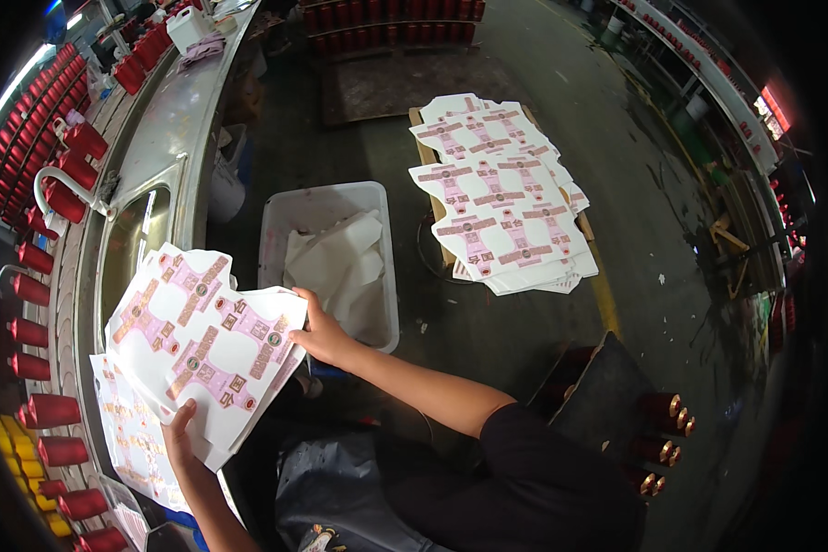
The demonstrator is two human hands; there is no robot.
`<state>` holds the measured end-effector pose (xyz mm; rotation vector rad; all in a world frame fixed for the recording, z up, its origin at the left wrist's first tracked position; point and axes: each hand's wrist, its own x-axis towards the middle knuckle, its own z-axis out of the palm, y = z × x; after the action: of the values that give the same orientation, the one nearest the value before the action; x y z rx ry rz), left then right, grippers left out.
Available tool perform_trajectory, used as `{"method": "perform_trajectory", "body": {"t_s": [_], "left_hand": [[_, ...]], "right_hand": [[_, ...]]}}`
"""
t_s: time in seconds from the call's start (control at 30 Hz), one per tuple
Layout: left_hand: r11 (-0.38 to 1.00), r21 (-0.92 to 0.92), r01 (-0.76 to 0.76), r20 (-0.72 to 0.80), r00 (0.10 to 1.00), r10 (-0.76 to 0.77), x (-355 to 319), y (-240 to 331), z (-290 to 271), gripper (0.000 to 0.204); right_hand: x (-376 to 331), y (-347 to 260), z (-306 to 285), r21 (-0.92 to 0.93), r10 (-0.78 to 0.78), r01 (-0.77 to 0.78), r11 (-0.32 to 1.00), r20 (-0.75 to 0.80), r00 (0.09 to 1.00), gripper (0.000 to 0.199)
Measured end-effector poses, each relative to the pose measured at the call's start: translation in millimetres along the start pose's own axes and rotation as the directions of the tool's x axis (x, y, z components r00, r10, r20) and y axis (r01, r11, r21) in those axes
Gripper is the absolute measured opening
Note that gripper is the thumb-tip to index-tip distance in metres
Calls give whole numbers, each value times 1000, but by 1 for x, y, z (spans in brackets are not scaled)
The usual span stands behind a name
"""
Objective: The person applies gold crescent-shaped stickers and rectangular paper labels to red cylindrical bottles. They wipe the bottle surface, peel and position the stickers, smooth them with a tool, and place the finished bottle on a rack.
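Between my two hands is a stack of printed sheets [207,322], white with pink and gold label designs and wavy cut edges. My left hand [180,440] grips its lower edge, thumb on top and fingers hidden beneath. At the right edge my right hand [320,331] is closed on the same stack, its thumb side showing. Below and left of it, more printed sheets [129,432] lie on the counter, partly covered by the held stack. A larger pile of like sheets [506,207] rests at the right on a low wooden support.
Left of me runs a metal counter [170,120] with a sink [138,225] and a curved tap [64,184]. Red bottles [29,290] stand along a slatted conveyor. A white bin [391,276] holds crumpled white sheets. Red-filled racks [391,23] stand behind; a dark stand [598,396] is at right.
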<state>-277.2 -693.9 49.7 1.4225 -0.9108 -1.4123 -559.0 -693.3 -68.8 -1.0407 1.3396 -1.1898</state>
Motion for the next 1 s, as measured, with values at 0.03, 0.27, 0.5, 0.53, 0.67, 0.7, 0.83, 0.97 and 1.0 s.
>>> {"method": "perform_trajectory", "body": {"t_s": [0.03,0.27,0.5,0.53,0.67,0.7,0.83,0.97,1.0], "left_hand": [[999,39,-25,15,1000,25,3,-3,-5,63],[987,146,60,-12,998,-59,21,-8,-35,69],[994,-45,96,-13,995,-97,27,-25,-45,75],[992,-16,127,-48,991,-127,30,-28,-49,74],[983,-55,173,18,985,-172,40,-35,-63,65],[977,-65,201,18,980,-200,40,-35,-63,64],[981,-41,188,-12,982,-189,32,-29,-56,65],[988,-44,148,-8,989,-149,25,-23,-47,67],[989,-59,135,0,991,-135,25,-23,-47,68]], "right_hand": [[-1,2,2,-41,-18,18,999,14,1000,84],[-6,20,-4,27,-42,43,999,-27,999,93],[-72,-3,-149,-721,-219,-197,664,-440,871,68],[-81,-7,-175,-763,-218,-297,574,-492,843,67],[-88,-11,-252,-743,-63,-608,280,-646,761,83],[-88,-8,-261,-762,-42,-604,236,-628,777,83],[-80,5,-280,-803,106,-582,129,-572,813,76],[-77,11,-298,-919,63,-369,141,-363,929,55],[-75,12,-304,-933,51,-331,141,-327,943,53]]}}
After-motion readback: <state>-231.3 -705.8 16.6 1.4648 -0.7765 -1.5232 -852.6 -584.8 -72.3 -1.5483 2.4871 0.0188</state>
